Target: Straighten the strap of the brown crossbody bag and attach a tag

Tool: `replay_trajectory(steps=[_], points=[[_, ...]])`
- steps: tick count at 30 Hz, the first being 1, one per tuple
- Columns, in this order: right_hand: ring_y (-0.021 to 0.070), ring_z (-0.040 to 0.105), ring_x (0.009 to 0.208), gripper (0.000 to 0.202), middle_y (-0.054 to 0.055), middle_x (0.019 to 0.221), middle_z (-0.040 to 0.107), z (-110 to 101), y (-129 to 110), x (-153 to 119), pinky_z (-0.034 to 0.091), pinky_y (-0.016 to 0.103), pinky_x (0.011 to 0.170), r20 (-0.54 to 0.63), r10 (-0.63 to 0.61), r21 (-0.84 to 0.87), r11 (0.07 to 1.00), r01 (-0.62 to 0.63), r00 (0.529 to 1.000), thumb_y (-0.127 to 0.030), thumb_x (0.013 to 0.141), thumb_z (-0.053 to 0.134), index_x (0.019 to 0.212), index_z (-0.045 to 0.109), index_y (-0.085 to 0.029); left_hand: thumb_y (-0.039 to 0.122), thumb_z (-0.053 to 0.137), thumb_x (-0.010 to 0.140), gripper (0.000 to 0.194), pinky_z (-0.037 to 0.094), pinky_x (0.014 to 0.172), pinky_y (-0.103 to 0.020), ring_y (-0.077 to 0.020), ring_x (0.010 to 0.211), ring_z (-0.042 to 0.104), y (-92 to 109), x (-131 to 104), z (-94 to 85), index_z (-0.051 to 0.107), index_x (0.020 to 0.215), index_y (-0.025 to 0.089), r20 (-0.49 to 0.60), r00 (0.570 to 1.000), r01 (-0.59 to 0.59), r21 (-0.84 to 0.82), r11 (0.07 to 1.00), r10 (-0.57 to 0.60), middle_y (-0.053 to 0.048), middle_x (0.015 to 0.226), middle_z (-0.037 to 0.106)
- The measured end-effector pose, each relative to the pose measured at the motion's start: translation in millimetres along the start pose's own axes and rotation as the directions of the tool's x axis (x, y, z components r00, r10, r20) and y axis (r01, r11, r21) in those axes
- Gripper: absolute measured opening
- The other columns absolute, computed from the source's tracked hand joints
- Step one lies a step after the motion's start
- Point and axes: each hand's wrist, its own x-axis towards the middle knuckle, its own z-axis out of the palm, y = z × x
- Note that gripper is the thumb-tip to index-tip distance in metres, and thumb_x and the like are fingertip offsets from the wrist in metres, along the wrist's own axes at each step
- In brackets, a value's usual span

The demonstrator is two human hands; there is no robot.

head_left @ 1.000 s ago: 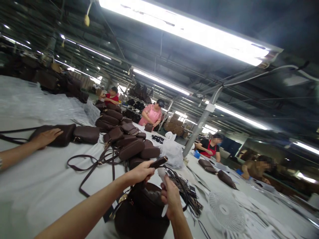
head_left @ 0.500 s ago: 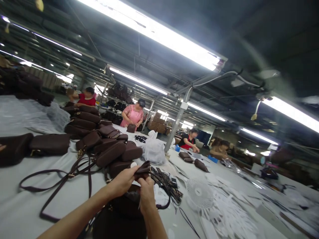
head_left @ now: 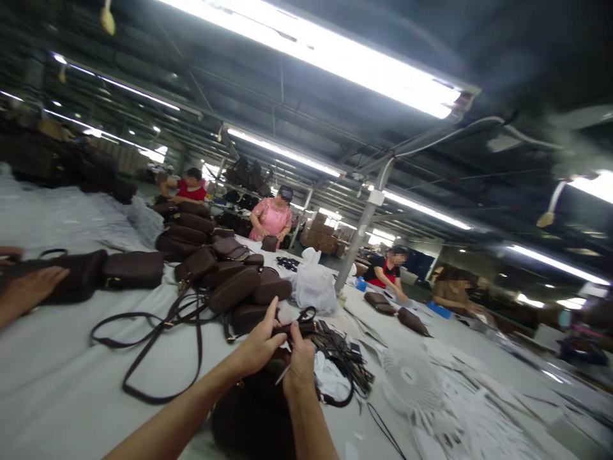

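Strap (head_left: 301, 328) lies nearly level at lower centre, pinched by your left hand (head_left: 258, 348) and right hand (head_left: 301, 364); since before, its end has looped.

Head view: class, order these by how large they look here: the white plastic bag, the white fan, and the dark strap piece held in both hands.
1. White fan
2. White plastic bag, though it lies farther away, so true size is unsure
3. Dark strap piece, between left hand and right hand

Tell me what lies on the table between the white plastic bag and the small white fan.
In the head view, a loose heap of black straps lies between the white plastic bag and the small white fan.
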Motion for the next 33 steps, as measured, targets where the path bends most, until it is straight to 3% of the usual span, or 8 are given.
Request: replay_trajectory(steps=[3,5,11,16,21,23,28,33], points=[[0.0187,0.067,0.072,0.055,0.005,0.087,0.072,-2,2,3,0.05,0.025,0.053,0.006,0.02,0.02,1.0,-0.02,1.0,-0.051,0.06,0.079,0.098,0.062,-0.015,0.023,0.057,0.067,0.057,0.043,0.062,-0.025,-0.0143,0.067,0.053,-7,5,2.2,0.056,0.122,0.01,0.037,0.996,0.084,-0.241,0.967,-0.078,-0.002,0.078,0.061],[0.0181,0.067,0.072,0.055,0.005,0.086,0.071,-2,2,5,0.051,0.026,0.056,0.019,0.032,0.0,0.999,-0.032,0.999,-0.052,0.06,0.078,0.097,0.062,-0.015,0.026,0.06,0.065,0.037,0.037,0.054,-0.022,-0.0112,0.059,0.048,-6,7,3.9,0.065,0.098,0.01,0.081,0.992,0.119,-0.371,0.921,-0.095,0.001,0.07,0.057],[0.0153,0.062,0.062,0.047,0.002,0.072,0.067,-5,-5,4,0.042,0.021,0.043,0.002,-0.048,-0.368,0.929,0.045,0.999,-0.057,0.067,0.071,0.089,0.06,-0.017,0.036,0.059,0.069,0.024,0.034,0.053,-0.022,-0.01,0.058,0.045,0,11,10.7,0.061,0.076,0.013,-0.002,0.991,0.12,-0.435,0.892,-0.134,0.001,0.068,0.055],[0.0173,0.06,0.048,0.039,0.0,0.062,0.064,-26,-20,-6,0.04,0.024,0.041,0.157,-0.117,-0.706,0.681,0.194,0.981,-0.051,0.072,0.067,0.093,0.055,-0.02,0.023,0.053,0.069,0.008,0.035,0.058,-0.023,-0.0114,0.061,0.045,-5,16,9.2,0.054,0.072,0.016,-0.092,0.987,0.099,-0.301,0.949,-0.132,0.003,0.065,0.05],[0.0174,0.059,0.051,0.032,-0.003,0.057,0.06,-42,-38,-17,0.046,0.028,0.054,0.302,-0.259,-0.799,0.457,0.392,0.917,-0.049,0.076,0.062,0.091,0.059,-0.021,0.017,0.055,0.066,0.002,0.034,0.061,-0.023,-0.0118,0.065,0.046,-2,17,6.7,0.055,0.068,0.015,-0.042,0.996,0.073,-0.215,0.974,-0.084,0.004,0.064,0.052],[0.0183,0.061,0.059,0.032,0.001,0.067,0.066,-44,-44,-20,0.048,0.03,0.061,0.349,-0.224,-0.773,0.481,0.415,0.91,-0.048,0.076,0.063,0.091,0.063,-0.02,0.016,0.054,0.067,0.003,0.033,0.059,-0.022,-0.0114,0.063,0.045,-1,16,7.1,0.055,0.064,0.015,-0.04,0.996,0.073,-0.197,0.978,-0.083,0.005,0.061,0.05],[0.0247,0.064,0.098,0.056,0.008,0.112,0.068,-44,-57,-24,0.052,0.034,0.08,0.573,0.002,-0.539,0.754,0.375,0.819,-0.037,0.066,0.075,0.118,0.062,-0.02,0.013,0.05,0.068,0.01,0.038,0.061,-0.023,-0.0122,0.061,0.051,1,14,10.1,0.059,0.063,0.014,-0.027,0.996,0.084,-0.2,0.976,-0.091,0.003,0.059,0.055],[0.0212,0.064,0.085,0.035,0.008,0.094,0.068,-44,-70,-22,0.052,0.028,0.065,0.519,-0.132,-0.639,0.597,0.486,0.844,-0.052,0.081,0.059,0.09,0.071,-0.02,0.018,0.051,0.073,0.015,0.039,0.064,-0.023,-0.0144,0.067,0.054,1,13,14.9,0.065,0.069,0.014,-0.048,0.998,0.022,-0.104,0.994,-0.027,0.001,0.065,0.061]])
